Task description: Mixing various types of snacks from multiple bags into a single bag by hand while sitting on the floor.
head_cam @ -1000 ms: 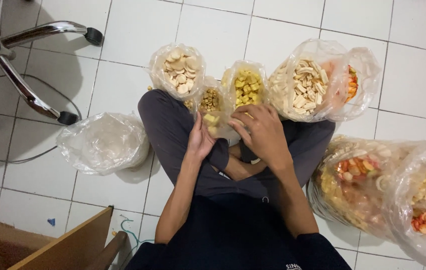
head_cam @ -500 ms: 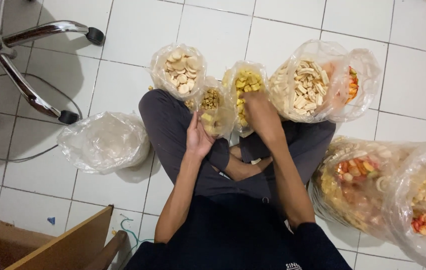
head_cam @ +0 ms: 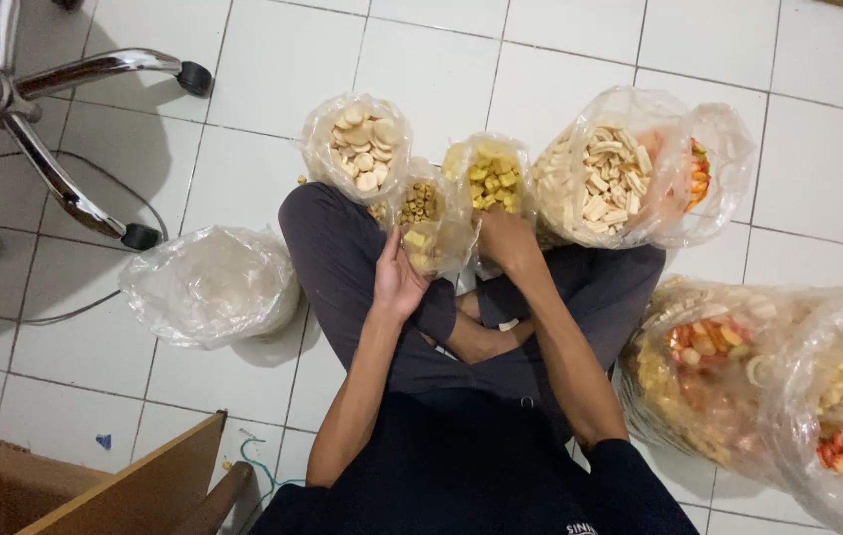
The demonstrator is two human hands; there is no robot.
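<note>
A person sits cross-legged on the white tiled floor (head_cam: 560, 59). The left hand (head_cam: 397, 277) grips the side of a small clear plastic bag (head_cam: 433, 243) that holds a few yellow square snack pieces; the bag hangs just above the knees, between both hands. The right hand (head_cam: 506, 238) is at the bag's right edge, fingers curled and pointing down toward its mouth; whether it pinches the plastic or holds a snack cannot be told.

Just beyond the hands stands a row of open bags: round pale crackers (head_cam: 360, 144), small brown nuts (head_cam: 420, 201), yellow cubes (head_cam: 493, 176), and pale stick crackers (head_cam: 600, 183), with an orange snack bag (head_cam: 704, 168) behind. A tied cloudy plastic bag (head_cam: 211, 285) lies to the left of the knee. Large bags of mixed snacks (head_cam: 729, 367) sit on the right. An office chair base (head_cam: 35, 139) stands at the upper left.
</note>
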